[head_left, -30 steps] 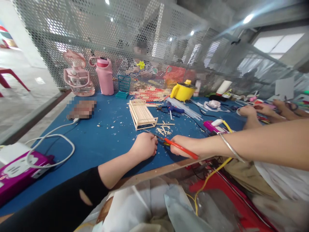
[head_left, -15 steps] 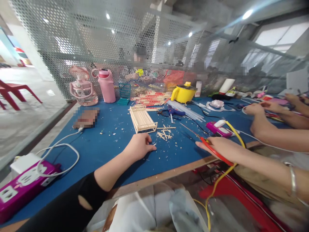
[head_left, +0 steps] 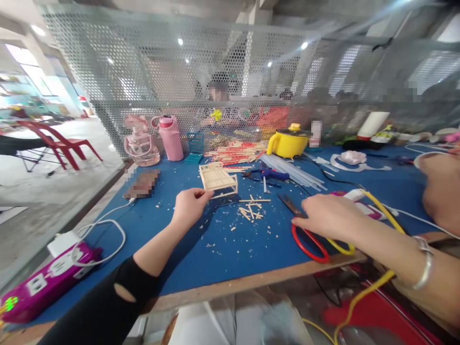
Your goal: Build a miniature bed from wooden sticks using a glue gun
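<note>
Head view: blue table (head_left: 237, 258), far left to near left. Purple power strip (head_left: 45, 285) at the near left edge, white charger (head_left: 64, 243) plugged in, white cable (head_left: 120, 230) running to a flat brown item (head_left: 143, 183), surface blurred. Beyond it, 2 bottles stand upright: clear pink bottle (head_left: 142, 152), then solid pink bottle (head_left: 172, 141). Left hand (head_left: 189, 209) next, thumb and fingers pinched together on the near left corner of the wooden stick frame (head_left: 217, 179), mid-table, tilted, shadow beneath. Far of the frame, red-marked sticks (head_left: 233, 154) in a loose heap; right of it, short cut pieces (head_left: 250, 212) scattered. Farther right, blue glue gun (head_left: 273, 174), yellow pot (head_left: 290, 144) behind. Right hand (head_left: 328, 215) over red-handled scissors (head_left: 295, 209), thumb at them; whether the fingers grip or merely rest, cannot tell. Far right, 1 co-worker's hand (head_left: 440, 177), partly cut off.
</note>
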Available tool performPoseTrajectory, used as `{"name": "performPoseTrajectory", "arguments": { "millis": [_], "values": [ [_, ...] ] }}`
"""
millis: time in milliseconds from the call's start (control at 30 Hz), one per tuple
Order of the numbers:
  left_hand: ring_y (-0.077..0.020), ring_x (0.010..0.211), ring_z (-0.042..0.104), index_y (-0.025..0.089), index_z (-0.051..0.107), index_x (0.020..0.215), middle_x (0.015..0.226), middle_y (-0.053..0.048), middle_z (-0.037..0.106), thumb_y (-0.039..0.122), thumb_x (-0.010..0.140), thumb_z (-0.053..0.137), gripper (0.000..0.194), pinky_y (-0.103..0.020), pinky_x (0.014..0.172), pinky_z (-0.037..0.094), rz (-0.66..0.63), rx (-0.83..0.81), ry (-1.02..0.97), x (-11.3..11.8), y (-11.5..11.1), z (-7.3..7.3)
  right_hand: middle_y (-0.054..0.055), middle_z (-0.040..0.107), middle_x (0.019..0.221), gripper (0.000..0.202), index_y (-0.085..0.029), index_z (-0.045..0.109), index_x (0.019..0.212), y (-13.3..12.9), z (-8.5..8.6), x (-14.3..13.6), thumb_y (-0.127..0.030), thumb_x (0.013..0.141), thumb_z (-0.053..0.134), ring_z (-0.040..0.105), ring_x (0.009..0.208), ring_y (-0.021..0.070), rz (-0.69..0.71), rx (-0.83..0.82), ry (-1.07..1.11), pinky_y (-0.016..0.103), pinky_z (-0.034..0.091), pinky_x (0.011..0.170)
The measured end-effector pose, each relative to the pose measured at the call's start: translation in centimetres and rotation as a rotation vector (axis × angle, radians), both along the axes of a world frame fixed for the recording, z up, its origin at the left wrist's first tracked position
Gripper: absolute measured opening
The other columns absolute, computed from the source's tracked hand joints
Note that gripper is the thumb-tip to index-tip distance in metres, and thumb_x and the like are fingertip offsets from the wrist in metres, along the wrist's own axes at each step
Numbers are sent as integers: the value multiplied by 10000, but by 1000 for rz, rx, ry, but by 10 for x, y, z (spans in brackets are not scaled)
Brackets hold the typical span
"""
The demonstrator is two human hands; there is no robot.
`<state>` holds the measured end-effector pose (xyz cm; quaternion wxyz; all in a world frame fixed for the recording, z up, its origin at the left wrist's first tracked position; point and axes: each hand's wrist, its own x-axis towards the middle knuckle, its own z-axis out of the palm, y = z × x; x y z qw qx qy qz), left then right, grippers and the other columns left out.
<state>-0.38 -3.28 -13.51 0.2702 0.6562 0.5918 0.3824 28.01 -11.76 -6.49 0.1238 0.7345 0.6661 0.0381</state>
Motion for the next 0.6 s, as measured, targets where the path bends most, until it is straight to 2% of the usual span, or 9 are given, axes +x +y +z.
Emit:
{"name": "performPoseTrajectory", "arguments": {
  "millis": [100,167,233,300,367,467,533,600],
  "values": [
    [-137,533,546,159,709,794,620,-10,626,579,722,575,447,-241,504,400,62,1,-131,-1,7,6,105,697,761,296,-193,656,725,7,-2,-26,-369,846,452,648,710,241,199,63,104,311,391,591],
    [-134,548,562,153,709,804,637,-16,637,580,701,604,452,-237,515,433,81,-2,-202,-4,11,8,69,710,775,273,-203,669,740,23,-11,-44,-247,861,428,649,723,203,418,84,282,288,407,625],
    [-132,554,572,144,706,809,633,-20,641,576,689,625,456,-236,526,452,100,-4,-263,-8,15,9,72,724,864,266,-184,698,839,47,-25,-62,-153,847,434,657,822,200,583,106,436,282,432,720],
    [-128,557,578,133,700,826,636,-25,647,574,683,635,469,-235,539,463,121,-3,-314,-13,17,9,88,706,1031,286,-167,695,981,75,-40,-78,-119,845,447,637,965,200,634,114,468,278,425,839],
    [-124,546,575,122,697,834,630,-26,648,572,674,646,479,-235,539,462,135,-4,-348,-16,19,9,93,687,1085,290,-161,679,1053,102,-51,-92,-120,845,480,622,1009,192,666,94,480,266,420,876],
    [-119,531,564,119,700,816,624,-24,643,561,661,665,469,-235,535,457,133,-5,-375,-21,19,10,102,685,1050,225,-140,685,1008,135,-61,-102,-132,836,540,625,982,193,687,37,478,276,436,884],
    [-117,529,559,123,700,796,622,-20,639,554,659,669,454,-235,536,458,127,-8,-385,-23,19,10,83,672,1030,179,-139,665,991,150,-64,-104,-202,862,559,626,940,183,698,-17,477,315,472,861],
    [-116,526,554,128,696,778,614,-16,630,551,663,667,440,-232,527,452,122,-11,-389,-24,20,10,67,637,1068,236,-147,618,1055,162,-66,-103,-298,885,554,617,923,176,708,-61,480,358,509,817]
  ]
}}
